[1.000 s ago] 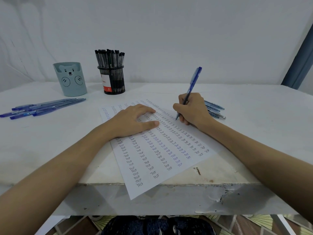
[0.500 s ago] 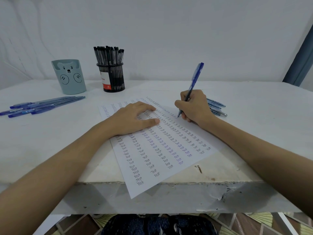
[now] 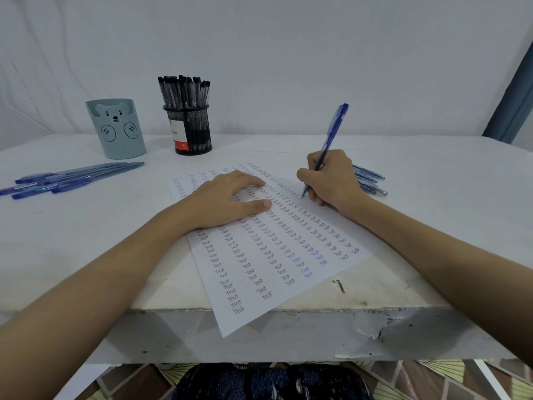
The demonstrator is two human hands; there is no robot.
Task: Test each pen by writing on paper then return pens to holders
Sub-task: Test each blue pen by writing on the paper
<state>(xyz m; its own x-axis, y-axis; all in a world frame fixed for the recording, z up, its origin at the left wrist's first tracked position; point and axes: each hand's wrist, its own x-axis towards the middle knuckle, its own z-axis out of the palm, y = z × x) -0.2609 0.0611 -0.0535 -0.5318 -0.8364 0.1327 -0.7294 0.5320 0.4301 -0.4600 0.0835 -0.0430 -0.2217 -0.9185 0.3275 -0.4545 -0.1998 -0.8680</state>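
right hand: fingers curled round a blue retractable pen, writing grip
pen axis: tilted, clicker end up and away toward the wall, tip down at the near left on the paper, at the far end of its right-hand column
left hand: flat on the sheet, fingers straight and spread, pressing it down, gripping nothing
paper: white sheet, skewed, near corner hanging over the table edge
writing: columns of handwritten "Test" repeated, mostly black, some blue/purple; far rows too small to read
mesh holder: black, full of black pens standing upright; label inside red and white, text not legible
bear cup: pale teal, cartoon bear face and paws, left of the mesh holder
left pen group: blue pens lying flat, long axes roughly left-right
right pen group: blue pens lying just behind the right hand, partly hidden
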